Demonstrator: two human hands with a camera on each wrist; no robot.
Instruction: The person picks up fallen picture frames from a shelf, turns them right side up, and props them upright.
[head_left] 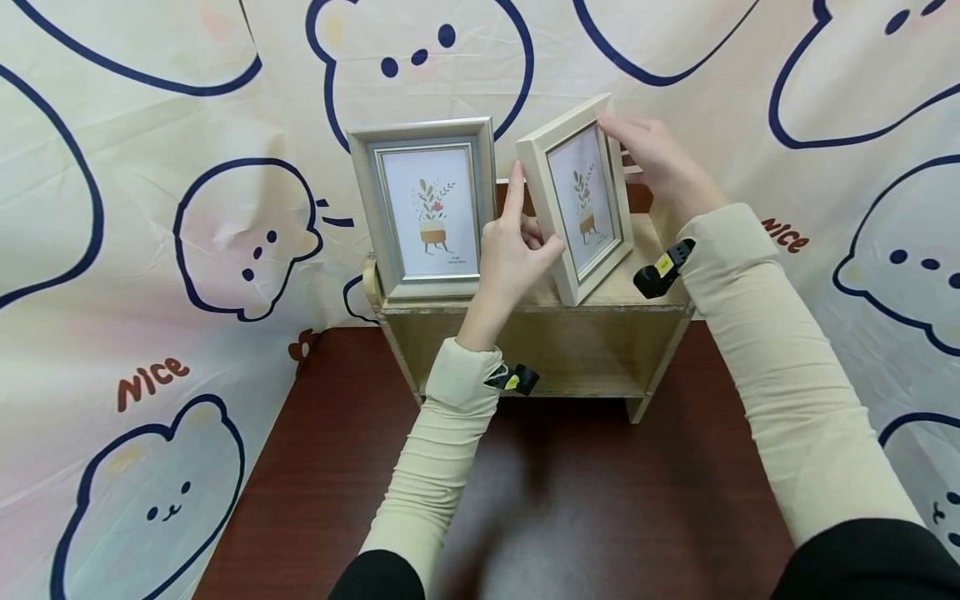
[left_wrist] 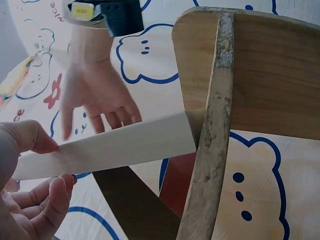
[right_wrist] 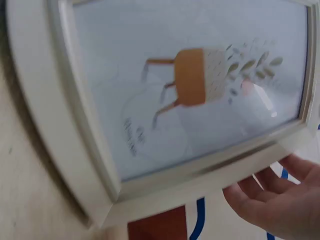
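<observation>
A cream picture frame (head_left: pixel 566 217) stands turned at an angle and tilted on the right part of a small wooden shelf (head_left: pixel 660 283). My left hand (head_left: pixel 512 250) holds its left side, index finger pointing up along the edge and thumb at the front. My right hand (head_left: pixel 656 158) grips the upper right edge, its fingers partly hidden behind the frame. In the left wrist view the left thumb (left_wrist: pixel 42 140) presses the frame's pale side. The right wrist view shows the frame's potted-plant print (right_wrist: pixel 190 77) close up. Beside it stands a silver-grey picture frame (head_left: pixel 367 183) with a similar print.
The shelf has an open compartment (head_left: pixel 570 350) below its top and stands on a dark red-brown table (head_left: pixel 600 500). A cloth printed with bears (head_left: pixel 247 242) hangs behind and at both sides. Black wrist devices (head_left: pixel 663 271) sit on both sleeves.
</observation>
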